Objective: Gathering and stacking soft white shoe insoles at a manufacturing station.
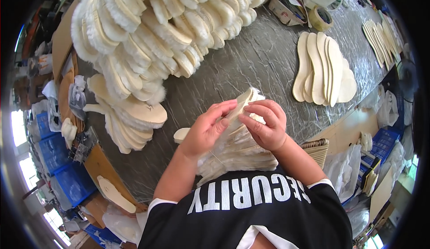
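Between my two hands, in front of my chest, is a cream fleece-lined insole (243,100), tilted up with its tip pointing away from me. My left hand (207,127) closes on its left edge, thumb and fingers pinched along it. My right hand (267,124) has its fingers curled and pinched at the right edge. Below them a bundle of fluffy insoles (242,157) rests close against my body, partly hidden by my forearms. The tip of another insole (181,135) sticks out left of my left wrist.
A large heap of fleecy insoles (148,34) covers the far left of the dark plastic-covered table (233,65). A smaller pile (130,119) lies nearer. Flat insoles (318,70) are fanned out at right, with a tape roll (321,18) behind. Blue crates (74,184) stand at left.
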